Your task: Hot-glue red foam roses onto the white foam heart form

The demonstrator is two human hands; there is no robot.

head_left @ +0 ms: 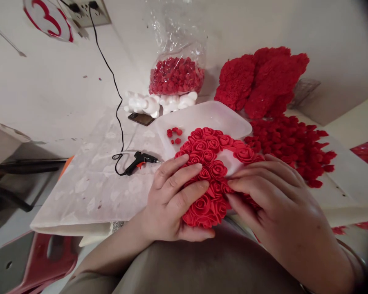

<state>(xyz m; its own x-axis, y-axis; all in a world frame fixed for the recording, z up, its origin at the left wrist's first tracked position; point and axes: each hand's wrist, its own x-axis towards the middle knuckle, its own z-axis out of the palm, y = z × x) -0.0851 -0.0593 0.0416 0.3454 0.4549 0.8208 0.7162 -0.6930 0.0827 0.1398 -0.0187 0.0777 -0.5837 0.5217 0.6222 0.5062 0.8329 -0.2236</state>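
Note:
Close to my body is a white form covered in red foam roses (207,157), with a bare white patch (228,160) near its upper right. My left hand (174,200) grips it from the left, fingers over the roses and thumb underneath. My right hand (270,192) is closed at its right side, thumb and forefinger on a small red foam rose (226,187) pressed against the form. The other right fingers rest along the form's edge. Left of my hands lies a black hot glue gun (138,162), its nozzle pointing toward the form.
Behind the form sits a white plastic tray (208,112) with several loose red bits (175,132). Many loose roses (291,143) lie to the right. Beyond are rose-covered pieces (263,79), a bag of roses (177,75), white bear-shaped forms (144,105), a phone (141,119) and a cord (114,77).

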